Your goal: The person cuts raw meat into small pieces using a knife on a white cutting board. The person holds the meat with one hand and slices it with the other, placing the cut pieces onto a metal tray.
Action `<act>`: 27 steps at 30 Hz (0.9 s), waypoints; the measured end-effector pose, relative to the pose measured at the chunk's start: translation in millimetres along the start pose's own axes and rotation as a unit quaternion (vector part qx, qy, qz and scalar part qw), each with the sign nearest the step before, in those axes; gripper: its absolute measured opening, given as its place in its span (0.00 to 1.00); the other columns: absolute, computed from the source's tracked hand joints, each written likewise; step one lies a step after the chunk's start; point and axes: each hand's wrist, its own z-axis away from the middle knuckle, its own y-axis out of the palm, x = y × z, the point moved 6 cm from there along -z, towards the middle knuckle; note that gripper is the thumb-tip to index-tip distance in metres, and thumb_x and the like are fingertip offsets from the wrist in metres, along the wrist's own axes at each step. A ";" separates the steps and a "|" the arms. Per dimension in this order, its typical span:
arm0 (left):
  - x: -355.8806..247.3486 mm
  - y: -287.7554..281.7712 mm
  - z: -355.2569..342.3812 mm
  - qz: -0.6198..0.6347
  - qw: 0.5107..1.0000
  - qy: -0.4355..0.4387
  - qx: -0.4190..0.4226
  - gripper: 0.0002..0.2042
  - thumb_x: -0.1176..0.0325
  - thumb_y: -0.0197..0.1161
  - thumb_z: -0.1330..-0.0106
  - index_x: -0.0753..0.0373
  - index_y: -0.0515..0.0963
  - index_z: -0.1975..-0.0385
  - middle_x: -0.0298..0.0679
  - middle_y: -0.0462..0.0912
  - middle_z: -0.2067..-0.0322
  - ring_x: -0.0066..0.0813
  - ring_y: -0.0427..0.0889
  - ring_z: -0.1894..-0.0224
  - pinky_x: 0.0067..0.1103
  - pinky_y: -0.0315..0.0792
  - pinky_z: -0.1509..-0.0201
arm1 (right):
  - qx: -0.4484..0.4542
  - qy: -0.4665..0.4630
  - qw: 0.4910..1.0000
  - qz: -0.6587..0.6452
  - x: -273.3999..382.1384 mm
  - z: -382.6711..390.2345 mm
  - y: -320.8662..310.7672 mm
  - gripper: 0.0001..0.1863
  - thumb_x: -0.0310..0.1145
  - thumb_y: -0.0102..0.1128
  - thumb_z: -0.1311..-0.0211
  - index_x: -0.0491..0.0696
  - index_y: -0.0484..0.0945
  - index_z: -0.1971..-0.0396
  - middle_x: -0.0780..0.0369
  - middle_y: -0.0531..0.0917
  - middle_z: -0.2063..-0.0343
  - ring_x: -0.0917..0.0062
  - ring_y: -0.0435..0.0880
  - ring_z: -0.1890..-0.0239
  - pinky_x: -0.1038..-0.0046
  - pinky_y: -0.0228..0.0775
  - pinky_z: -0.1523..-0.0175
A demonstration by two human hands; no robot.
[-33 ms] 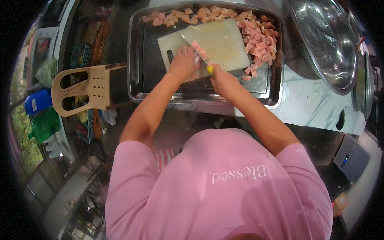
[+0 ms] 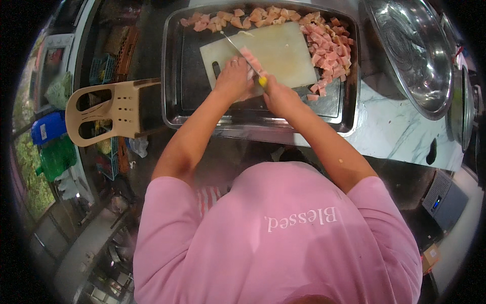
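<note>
Right hand: the yellow handle of a knife (image 2: 236, 44) is gripped by the right hand (image 2: 280, 99), fingers closed round it.
Left hand: the left hand (image 2: 232, 80) is laid on meat beside the blade; whether its fingers are closed cannot be told.
Meat strip: a pink meat strip (image 2: 252, 59) is set on the cutting board (image 2: 286, 55), along the blade's right side; the meat at the left hand is partly hidden by it.
Cut pieces: the board's right edge is crowded by pink meat cubes (image 2: 329, 57); paler chunks (image 2: 260, 19) are strung along the tray's far side.
Tray: the board is held, slightly askew, within a metal tray (image 2: 164, 76).
Right side: a large metal bowl (image 2: 412, 55) is placed beside the tray.
Counter: everything is carried by a marble-patterned counter (image 2: 387, 129).
Room: a beige plastic chair (image 2: 104, 112) is stood left of the tray; blue (image 2: 48, 128) and green containers (image 2: 56, 159) are seen beyond it.
</note>
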 end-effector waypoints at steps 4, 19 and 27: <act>1.2 2.1 0.4 -0.017 0.999 -0.031 -0.010 0.27 0.60 0.68 0.46 0.70 0.66 0.54 0.54 0.71 0.51 0.51 0.72 0.48 0.37 0.72 0.45 | 0.022 0.029 0.999 0.005 -2.7 1.4 1.4 0.17 0.35 0.55 0.38 0.44 0.64 0.53 0.45 0.82 0.68 0.48 0.81 0.63 0.50 0.72 0.59; 0.5 -9.2 -3.6 -0.041 0.997 -0.053 -0.033 0.30 0.51 0.68 0.45 0.71 0.69 0.54 0.54 0.72 0.53 0.51 0.71 0.47 0.36 0.68 0.43 | -0.102 0.026 0.994 -0.003 -33.6 70.1 -93.9 0.17 0.36 0.58 0.38 0.45 0.66 0.54 0.48 0.83 0.71 0.50 0.82 0.70 0.54 0.73 0.65; 2.1 -19.6 14.7 0.061 0.993 -0.096 0.008 0.30 0.53 0.68 0.46 0.71 0.67 0.53 0.55 0.71 0.53 0.55 0.72 0.48 0.39 0.71 0.46 | 0.058 0.040 0.995 0.069 0.0 82.5 -38.5 0.18 0.36 0.55 0.37 0.45 0.63 0.53 0.48 0.83 0.72 0.50 0.83 0.66 0.50 0.75 0.61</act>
